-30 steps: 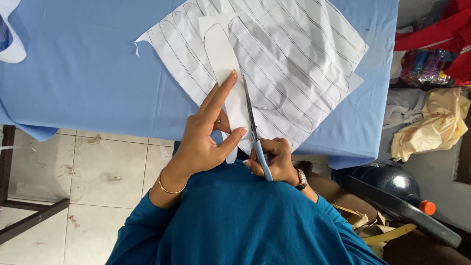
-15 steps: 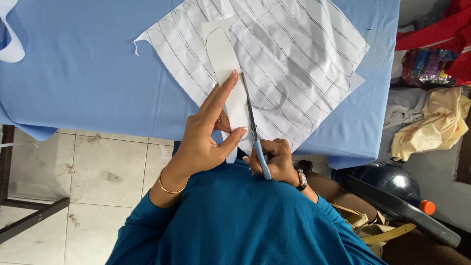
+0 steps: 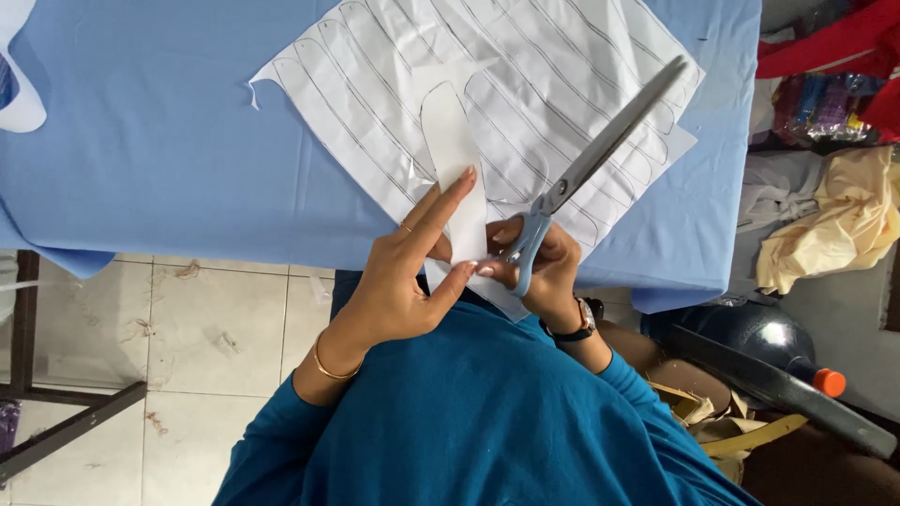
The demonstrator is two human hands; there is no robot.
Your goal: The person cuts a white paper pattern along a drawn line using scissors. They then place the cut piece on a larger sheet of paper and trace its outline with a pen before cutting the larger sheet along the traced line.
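My left hand (image 3: 403, 272) pinches the near end of a long rounded white pattern strip (image 3: 452, 150), index finger stretched along it. The strip lies on a white sheet of fabric (image 3: 525, 103) marked with several drawn curved outlines, spread on the blue-covered table (image 3: 159, 159). My right hand (image 3: 544, 267) grips the blue handles of large scissors (image 3: 600, 150), whose closed silver blades point up to the right over the sheet, clear of the strip.
A white cut piece (image 3: 19, 84) lies at the table's far left. Piles of red and cream cloth (image 3: 825, 225) sit to the right. A dark rounded object with an orange cap (image 3: 778, 365) rests by my right side. Tiled floor (image 3: 141, 347) below the table edge.
The scissors have swung from lying along the strip's right edge to pointing up and to the right, away from it. The left hand keeps its hold on the strip.
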